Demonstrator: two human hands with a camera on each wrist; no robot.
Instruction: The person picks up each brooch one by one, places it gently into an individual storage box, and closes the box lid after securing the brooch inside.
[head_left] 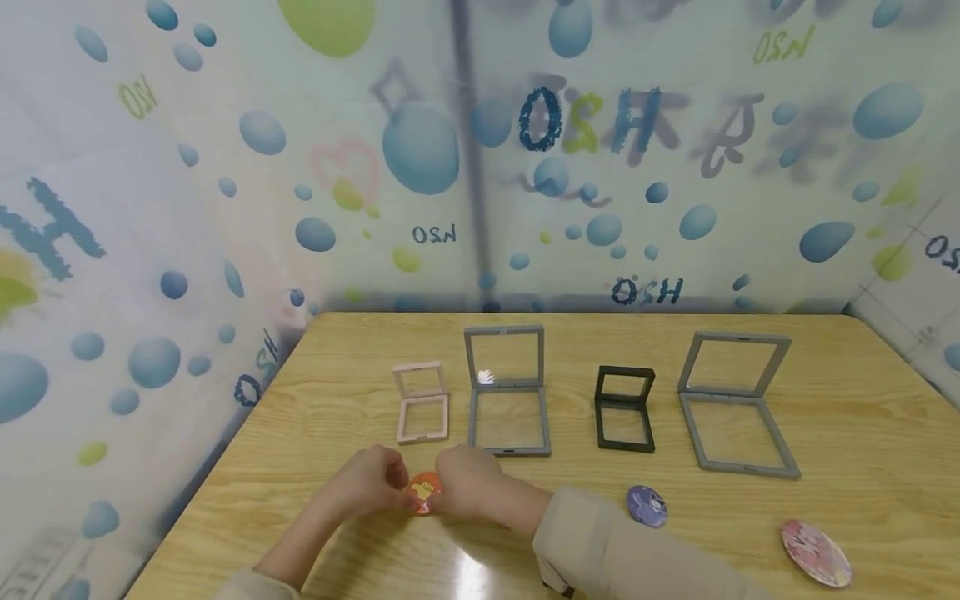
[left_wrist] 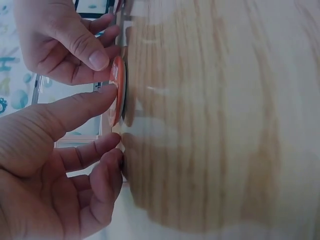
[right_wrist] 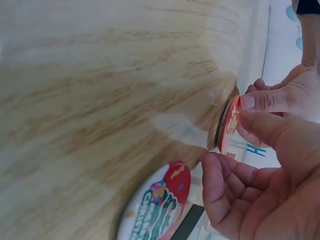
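Note:
An orange round badge [head_left: 425,493] with a yellow figure lies low over the wooden tabletop, between my two hands. My left hand [head_left: 371,483] pinches its left edge; in the left wrist view the left thumb [left_wrist: 92,107] presses on its face while the other fingers bend beside it at the table. From the opposite side my right hand [head_left: 468,482] pinches the badge, and the right wrist view has that thumb [right_wrist: 262,125] on the orange face. Beyond the hands stand a small pink frame [head_left: 422,438] and a large grey frame [head_left: 510,452], both unfolded.
Further right are an unfolded black frame [head_left: 625,445] and another grey frame [head_left: 750,468]. A purple round badge [head_left: 647,506] and a pink one [head_left: 816,553] lie nearer me. A red-and-white badge with green lettering [right_wrist: 157,205] shows beside my right hand. A printed curtain [head_left: 420,275] hangs behind.

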